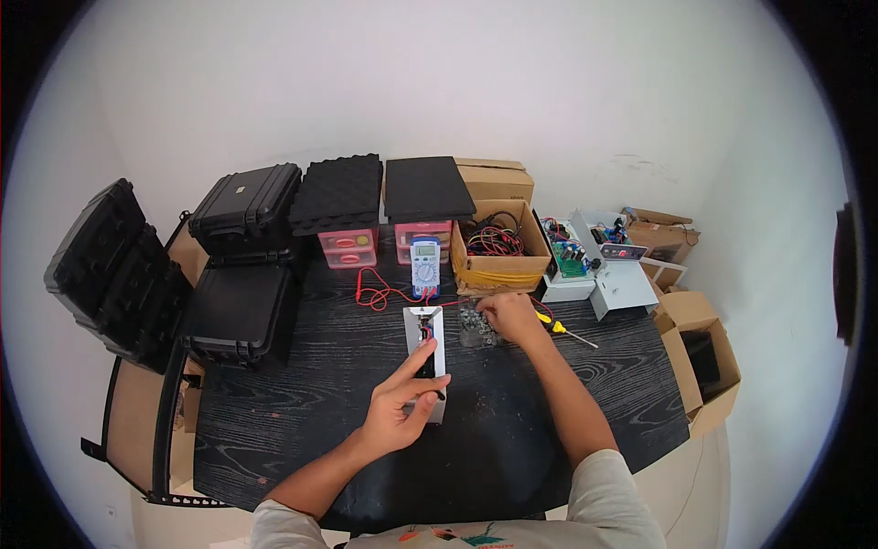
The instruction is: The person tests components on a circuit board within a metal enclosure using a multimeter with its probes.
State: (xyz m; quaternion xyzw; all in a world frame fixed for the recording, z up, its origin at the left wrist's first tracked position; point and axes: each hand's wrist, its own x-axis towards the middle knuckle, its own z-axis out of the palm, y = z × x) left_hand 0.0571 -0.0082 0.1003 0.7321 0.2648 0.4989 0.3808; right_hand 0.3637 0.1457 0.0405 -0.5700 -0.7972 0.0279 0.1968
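Observation:
My left hand [398, 414] lies over a narrow white metal housing [437, 355] on the table, its fingers stretched out and apart across it. Wires and small parts show inside the housing's upper end; the hand covers much of its middle. To the right, my right hand [510, 317] reaches into a clear plastic bag [476, 331] of small metal parts, fingers bent together. What those fingertips pinch, if anything, is too small to tell. Just beyond the housing stands a blue-and-white multimeter [425, 269] with red leads [373, 295]. A yellow-handled screwdriver [551, 324] lies right of my right hand.
Behind are a cardboard box [501, 273] of cables and red drawer units [348, 249] under black foam [338, 188]. Black hard cases [240, 311] stand at left. White housings with a circuit board [573, 263] sit at right, near an open carton [702, 366] beyond the table edge.

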